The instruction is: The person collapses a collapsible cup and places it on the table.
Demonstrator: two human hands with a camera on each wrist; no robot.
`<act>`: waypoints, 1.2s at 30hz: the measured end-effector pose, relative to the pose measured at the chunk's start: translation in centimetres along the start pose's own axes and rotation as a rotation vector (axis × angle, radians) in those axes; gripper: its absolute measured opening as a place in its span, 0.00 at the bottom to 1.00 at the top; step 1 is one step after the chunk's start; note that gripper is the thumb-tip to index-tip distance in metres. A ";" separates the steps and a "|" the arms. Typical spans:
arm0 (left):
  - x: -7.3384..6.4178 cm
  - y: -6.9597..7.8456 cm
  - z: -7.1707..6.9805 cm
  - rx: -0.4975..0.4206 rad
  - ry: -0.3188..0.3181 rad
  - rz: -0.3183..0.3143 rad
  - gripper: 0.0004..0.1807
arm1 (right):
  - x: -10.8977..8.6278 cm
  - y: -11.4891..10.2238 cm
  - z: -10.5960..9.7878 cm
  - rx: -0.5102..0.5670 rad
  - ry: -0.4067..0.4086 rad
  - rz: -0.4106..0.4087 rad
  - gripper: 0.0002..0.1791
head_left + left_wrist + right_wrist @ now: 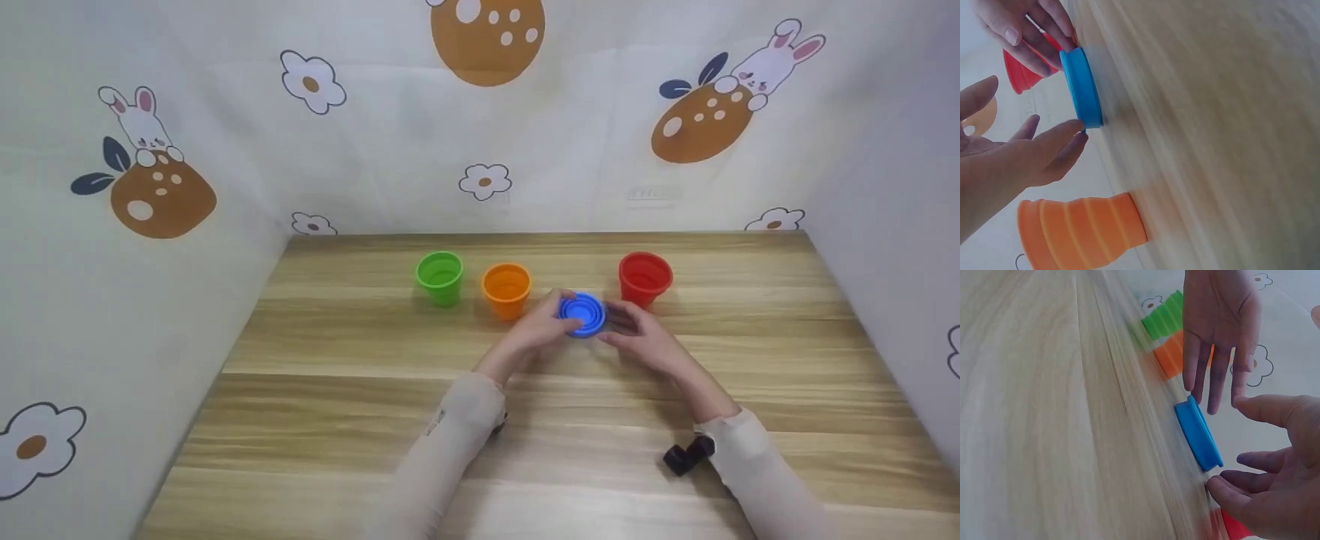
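Observation:
A blue collapsible cup [583, 315], folded down to a flat ringed disc, lies on the wooden table between the two hands. My left hand [540, 324] is at its left side, thumb raised over it and fingertips [1075, 128] right at the rim. On the opposite side is my right hand [651, 341], its fingers spread apart and loosely bent beside the disc, holding nothing. Both wrist views show the blue cup [1197, 434] low on the tabletop, neither hand closed round it. Just behind the right hand stands a red cup [645, 276], unfolded and upright.
An orange cup [506, 289] stands unfolded close to the left hand, with a green cup [439, 277] farther left. The wooden table [315, 420] meets a pale patterned backdrop [390, 157] behind the cups and at both sides.

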State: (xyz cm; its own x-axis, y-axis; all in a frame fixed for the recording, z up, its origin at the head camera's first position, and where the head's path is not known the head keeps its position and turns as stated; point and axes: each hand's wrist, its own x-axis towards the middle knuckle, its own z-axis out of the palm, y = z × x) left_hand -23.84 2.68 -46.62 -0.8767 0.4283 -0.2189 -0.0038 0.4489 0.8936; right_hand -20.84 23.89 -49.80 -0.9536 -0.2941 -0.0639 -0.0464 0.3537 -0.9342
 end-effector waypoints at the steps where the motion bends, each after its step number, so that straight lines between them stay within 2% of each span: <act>1: 0.1 0.2 0.0 0.011 0.003 0.014 0.26 | -0.2 0.0 -0.2 -0.014 0.009 0.008 0.37; 4: 0.4 0.6 -0.1 0.024 0.002 0.048 0.26 | -0.8 -0.2 -1.1 -0.046 0.029 0.054 0.35; 8: 0.9 1.1 -0.1 0.022 0.002 0.049 0.27 | -1.5 -0.4 -2.4 -0.093 0.063 0.123 0.31; 11: 1.4 1.5 0.0 0.013 0.011 0.065 0.28 | -1.9 -0.3 -3.5 -0.166 0.115 0.152 0.29; 14: 2.1 1.9 0.4 -0.017 0.021 0.111 0.29 | -2.2 -0.2 -4.4 -0.201 0.189 0.161 0.29; 16: 2.6 2.0 0.9 -0.042 0.027 0.141 0.29 | -2.1 -0.2 -4.7 -0.183 0.235 0.171 0.33; 20: 3.6 2.2 1.9 -0.092 0.031 0.181 0.31 | -1.5 -0.1 -5.0 -0.102 0.291 0.142 0.41; 26: 4.7 2.1 3.3 -0.154 0.007 0.198 0.31 | -0.1 0.5 -4.6 0.044 0.304 0.088 0.44; 32: 4.6 2.5 3.6 -0.176 -0.004 0.224 0.29 | 0.5 0.6 -4.5 0.075 0.365 0.063 0.43; 36: 4.1 2.8 3.3 -0.141 0.013 0.259 0.27 | 0.1 0.1 -4.7 0.079 0.391 0.061 0.42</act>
State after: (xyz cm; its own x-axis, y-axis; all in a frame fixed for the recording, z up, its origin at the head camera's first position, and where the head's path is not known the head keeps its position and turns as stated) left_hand -25.89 8.31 -46.34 -0.8632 0.5040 0.0278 0.1550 0.2123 0.9648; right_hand -22.33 28.12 -48.22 -0.9958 0.0912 0.0038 0.0225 0.2862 -0.9579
